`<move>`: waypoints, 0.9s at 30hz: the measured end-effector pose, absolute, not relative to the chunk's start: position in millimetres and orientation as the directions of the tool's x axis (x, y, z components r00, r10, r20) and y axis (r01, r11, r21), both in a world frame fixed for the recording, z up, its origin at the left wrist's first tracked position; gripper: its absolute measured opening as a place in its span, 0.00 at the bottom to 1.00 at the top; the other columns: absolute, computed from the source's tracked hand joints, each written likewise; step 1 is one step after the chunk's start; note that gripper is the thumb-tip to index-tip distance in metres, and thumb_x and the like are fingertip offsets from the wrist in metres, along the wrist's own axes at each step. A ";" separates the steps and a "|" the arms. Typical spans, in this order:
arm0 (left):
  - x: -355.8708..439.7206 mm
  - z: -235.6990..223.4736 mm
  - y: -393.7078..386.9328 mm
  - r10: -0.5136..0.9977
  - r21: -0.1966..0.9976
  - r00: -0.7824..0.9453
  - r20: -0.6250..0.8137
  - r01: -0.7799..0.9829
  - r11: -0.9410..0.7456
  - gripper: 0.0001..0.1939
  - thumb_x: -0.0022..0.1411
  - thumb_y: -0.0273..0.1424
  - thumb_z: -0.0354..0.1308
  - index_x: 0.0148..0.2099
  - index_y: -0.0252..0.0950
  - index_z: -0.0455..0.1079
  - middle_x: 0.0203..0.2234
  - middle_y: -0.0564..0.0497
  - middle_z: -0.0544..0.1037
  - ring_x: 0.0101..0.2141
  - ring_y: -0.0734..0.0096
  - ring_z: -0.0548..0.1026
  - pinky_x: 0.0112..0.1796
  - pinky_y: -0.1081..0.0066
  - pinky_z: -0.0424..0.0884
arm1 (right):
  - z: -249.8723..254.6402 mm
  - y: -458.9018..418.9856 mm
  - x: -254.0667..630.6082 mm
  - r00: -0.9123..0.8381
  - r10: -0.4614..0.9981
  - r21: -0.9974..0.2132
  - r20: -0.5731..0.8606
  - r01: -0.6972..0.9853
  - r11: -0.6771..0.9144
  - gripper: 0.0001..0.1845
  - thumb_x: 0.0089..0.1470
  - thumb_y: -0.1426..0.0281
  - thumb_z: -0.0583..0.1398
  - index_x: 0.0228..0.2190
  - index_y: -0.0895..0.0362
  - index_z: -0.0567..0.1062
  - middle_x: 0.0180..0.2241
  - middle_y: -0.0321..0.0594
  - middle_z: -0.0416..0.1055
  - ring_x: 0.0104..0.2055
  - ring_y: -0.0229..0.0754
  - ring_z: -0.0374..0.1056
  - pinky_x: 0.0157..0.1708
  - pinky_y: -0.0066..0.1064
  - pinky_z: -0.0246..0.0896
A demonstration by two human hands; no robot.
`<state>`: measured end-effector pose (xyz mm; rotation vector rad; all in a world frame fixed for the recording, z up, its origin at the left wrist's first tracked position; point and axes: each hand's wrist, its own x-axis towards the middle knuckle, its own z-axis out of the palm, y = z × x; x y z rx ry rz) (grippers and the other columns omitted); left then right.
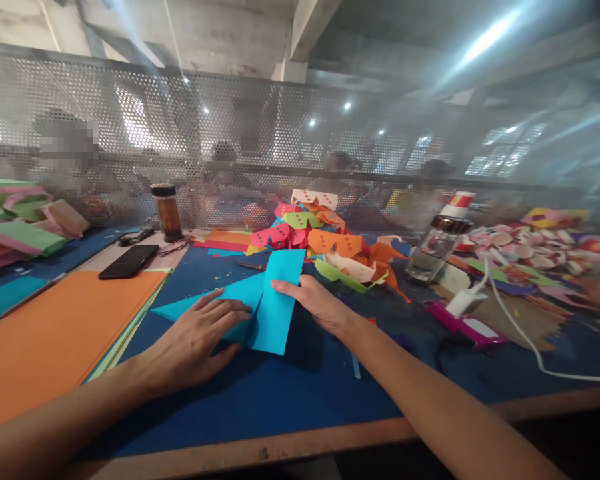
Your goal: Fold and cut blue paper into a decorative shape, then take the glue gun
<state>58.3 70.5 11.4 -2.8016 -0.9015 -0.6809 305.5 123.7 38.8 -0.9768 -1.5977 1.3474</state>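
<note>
In front of me, over the blue tabletop [260, 400], is a bright blue sheet of paper [280, 307] with an upright flap on its right. My right hand [317, 301] grips the flap's right edge, the thumb on the near face and the other fingers mostly hidden behind. My left hand [193, 337] lies flat with fingers apart on the blue paper's left part, which tapers to a point. Whether the flap and the left part are one sheet, I cannot tell. Scissors [251, 267] lie partly hidden just behind the paper.
Coloured cut-paper shapes [335, 243] are heaped behind. Left are a stack of orange sheets [45, 333], a black phone [129, 261] and a dark-filled jar [167, 213]. Right are a glass bottle [437, 250], a magenta power strip [467, 325] and a white cable [525, 337]. A perforated screen [265, 127] closes the back.
</note>
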 end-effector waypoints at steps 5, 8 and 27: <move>59.0 17.8 68.7 0.477 -0.009 0.694 0.539 0.571 -0.821 0.16 0.69 0.29 0.53 0.57 0.38 0.64 0.50 0.46 0.77 0.53 0.63 0.73 0.59 0.50 0.64 | 45.4 118.1 300.6 -0.306 0.948 -0.992 0.087 -0.109 0.056 0.20 0.44 0.57 0.70 0.24 0.56 0.68 0.26 0.33 0.69 0.28 0.37 0.62 0.33 0.32 0.60; 59.5 20.3 67.8 0.480 -0.023 0.689 0.543 0.583 -0.812 0.19 0.67 0.35 0.57 0.58 0.37 0.63 0.53 0.42 0.75 0.56 0.57 0.71 0.58 0.48 0.65 | 49.9 113.1 298.1 -0.317 0.945 -0.977 0.076 -0.213 0.007 0.19 0.44 0.58 0.70 0.30 0.56 0.71 0.29 0.35 0.72 0.31 0.41 0.67 0.36 0.34 0.64; 42.2 34.0 72.3 0.352 -0.110 0.559 0.751 0.631 -0.768 0.17 0.66 0.22 0.53 0.56 0.37 0.65 0.46 0.43 0.79 0.49 0.59 0.75 0.54 0.54 0.69 | 51.1 108.4 299.2 -0.499 0.862 -0.960 0.091 -0.274 -0.058 0.17 0.48 0.60 0.69 0.32 0.57 0.72 0.32 0.39 0.72 0.33 0.41 0.69 0.36 0.36 0.70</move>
